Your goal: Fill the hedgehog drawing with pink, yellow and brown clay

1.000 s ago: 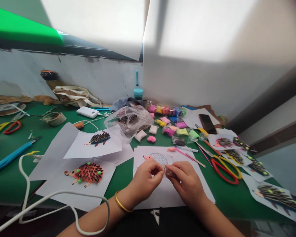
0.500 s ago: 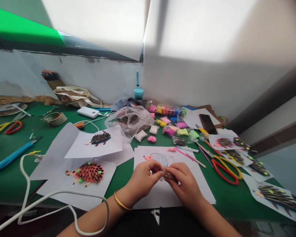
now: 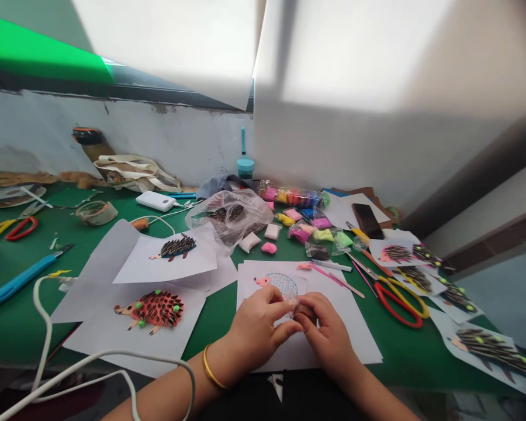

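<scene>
Above the white sheets, both hands meet at a small clear plastic packet [image 3: 291, 309] with something brown inside, probably modelling clay. My right hand [image 3: 328, 327] is closed around the packet, its fingers curled over the brown lump. From the other side, the fingertips of my left hand [image 3: 258, 324] pinch the clear plastic. A gold bangle [image 3: 211, 368] circles the left wrist. Just beyond the hands lies a hedgehog drawing [image 3: 280, 282] with a pink clay face and a blue-patterned body; its lower part is hidden.
Coloured clay packets [image 3: 322, 234] and a plastic bag of dark striped seeds [image 3: 228, 216] lie behind. Scissors [image 3: 398, 304] rest at right, beside finished hedgehog pictures [image 3: 491, 345]. Another hedgehog picture [image 3: 158, 310] is at left. A white cable [image 3: 114, 354] loops over my left forearm.
My left hand has shifted slightly right, its fingertips now closer against the right hand. The brown lump sits deeper within the right fingers. The things on the table stay put.
</scene>
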A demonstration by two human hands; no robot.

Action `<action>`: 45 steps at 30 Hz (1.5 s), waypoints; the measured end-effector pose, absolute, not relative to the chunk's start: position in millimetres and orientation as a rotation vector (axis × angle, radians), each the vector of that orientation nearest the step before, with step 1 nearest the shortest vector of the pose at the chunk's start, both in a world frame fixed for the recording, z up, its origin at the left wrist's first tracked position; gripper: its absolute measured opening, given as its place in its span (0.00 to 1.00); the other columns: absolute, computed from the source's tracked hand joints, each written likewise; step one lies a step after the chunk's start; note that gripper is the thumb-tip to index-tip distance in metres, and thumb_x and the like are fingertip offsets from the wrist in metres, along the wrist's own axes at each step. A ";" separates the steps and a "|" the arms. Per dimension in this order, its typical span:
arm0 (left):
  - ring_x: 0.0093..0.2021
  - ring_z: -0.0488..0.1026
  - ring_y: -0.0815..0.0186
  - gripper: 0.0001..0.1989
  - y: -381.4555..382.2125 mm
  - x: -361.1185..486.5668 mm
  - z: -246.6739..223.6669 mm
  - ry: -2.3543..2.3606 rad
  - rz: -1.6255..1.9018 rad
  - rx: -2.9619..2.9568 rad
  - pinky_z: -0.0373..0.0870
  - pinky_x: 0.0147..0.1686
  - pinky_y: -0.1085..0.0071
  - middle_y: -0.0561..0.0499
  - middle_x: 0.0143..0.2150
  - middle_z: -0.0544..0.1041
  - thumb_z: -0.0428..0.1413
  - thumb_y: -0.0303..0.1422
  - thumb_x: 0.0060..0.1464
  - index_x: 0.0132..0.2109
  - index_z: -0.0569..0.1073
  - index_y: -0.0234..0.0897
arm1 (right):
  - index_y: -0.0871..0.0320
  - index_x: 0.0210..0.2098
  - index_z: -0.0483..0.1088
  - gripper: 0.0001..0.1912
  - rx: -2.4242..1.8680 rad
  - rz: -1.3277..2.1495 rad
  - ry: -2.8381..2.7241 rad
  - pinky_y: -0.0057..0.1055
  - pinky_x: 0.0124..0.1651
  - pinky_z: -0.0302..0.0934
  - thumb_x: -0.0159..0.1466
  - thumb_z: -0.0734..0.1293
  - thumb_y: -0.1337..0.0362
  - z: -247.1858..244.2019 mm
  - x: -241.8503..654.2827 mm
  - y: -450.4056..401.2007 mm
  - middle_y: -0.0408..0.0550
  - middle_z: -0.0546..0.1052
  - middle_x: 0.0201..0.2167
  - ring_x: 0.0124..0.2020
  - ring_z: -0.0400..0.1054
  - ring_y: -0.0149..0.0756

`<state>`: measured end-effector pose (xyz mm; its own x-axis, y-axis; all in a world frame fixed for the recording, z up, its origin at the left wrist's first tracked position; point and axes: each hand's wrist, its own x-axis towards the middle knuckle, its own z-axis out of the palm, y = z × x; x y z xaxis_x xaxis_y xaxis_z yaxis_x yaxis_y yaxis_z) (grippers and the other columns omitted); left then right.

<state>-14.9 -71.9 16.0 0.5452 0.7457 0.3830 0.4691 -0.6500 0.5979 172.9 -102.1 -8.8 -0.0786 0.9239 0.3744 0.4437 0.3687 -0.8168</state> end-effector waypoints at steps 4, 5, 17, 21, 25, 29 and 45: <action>0.38 0.71 0.66 0.13 -69.7 -13.8 16.0 1.000 0.924 2.178 0.69 0.41 0.68 0.48 0.38 0.74 0.50 0.32 0.65 0.48 0.78 0.40 | 0.51 0.51 0.67 0.14 -1.163 0.738 -1.682 0.38 0.48 0.66 0.67 0.65 0.56 -8.3 173.5 -103.0 0.49 0.72 0.44 0.44 0.69 0.40; 0.39 0.71 0.66 0.12 -68.8 -14.3 17.2 0.982 0.941 2.175 0.69 0.42 0.68 0.48 0.39 0.74 0.50 0.31 0.65 0.49 0.77 0.40 | 0.51 0.53 0.65 0.16 -1.146 0.784 -1.671 0.37 0.47 0.66 0.68 0.64 0.55 -7.8 174.9 -102.2 0.49 0.72 0.45 0.44 0.69 0.39; 0.35 0.71 0.68 0.04 -77.0 -17.7 29.5 1.050 0.759 1.942 0.66 0.36 0.72 0.53 0.35 0.76 0.58 0.30 0.58 0.42 0.74 0.39 | 0.53 0.40 0.74 0.06 -1.145 0.740 -1.851 0.32 0.40 0.65 0.68 0.65 0.62 15.2 186.6 -104.5 0.45 0.73 0.32 0.35 0.70 0.35; 0.34 0.70 0.68 0.05 -81.1 -18.5 25.6 0.973 0.697 1.994 0.64 0.35 0.72 0.53 0.32 0.75 0.59 0.33 0.58 0.34 0.76 0.38 | 0.55 0.32 0.72 0.10 -1.113 0.570 -2.046 0.32 0.35 0.61 0.69 0.62 0.65 22.2 184.6 -113.0 0.45 0.72 0.28 0.31 0.66 0.34; 0.34 0.69 0.67 0.06 -83.8 -19.3 22.9 0.944 0.791 2.119 0.63 0.35 0.71 0.52 0.30 0.73 0.57 0.30 0.59 0.32 0.74 0.37 | 0.55 0.32 0.71 0.11 -1.106 0.553 -2.069 0.33 0.35 0.61 0.69 0.61 0.66 23.5 182.2 -114.1 0.45 0.71 0.28 0.31 0.66 0.35; 0.34 0.69 0.67 0.06 -85.3 -23.2 22.1 0.969 0.839 2.181 0.63 0.35 0.71 0.52 0.31 0.72 0.55 0.27 0.59 0.33 0.73 0.37 | 0.54 0.36 0.71 0.08 -1.124 0.678 -2.028 0.32 0.38 0.63 0.70 0.61 0.65 21.4 184.2 -111.7 0.45 0.73 0.32 0.34 0.68 0.35; 0.48 0.72 0.58 0.17 -65.8 -24.6 5.9 1.171 0.913 2.298 0.70 0.50 0.57 0.44 0.47 0.76 0.54 0.36 0.62 0.56 0.70 0.36 | 0.54 0.38 0.75 0.11 -1.224 0.201 -1.975 0.36 0.44 0.65 0.70 0.61 0.64 26.2 202.4 -29.2 0.48 0.76 0.35 0.39 0.70 0.38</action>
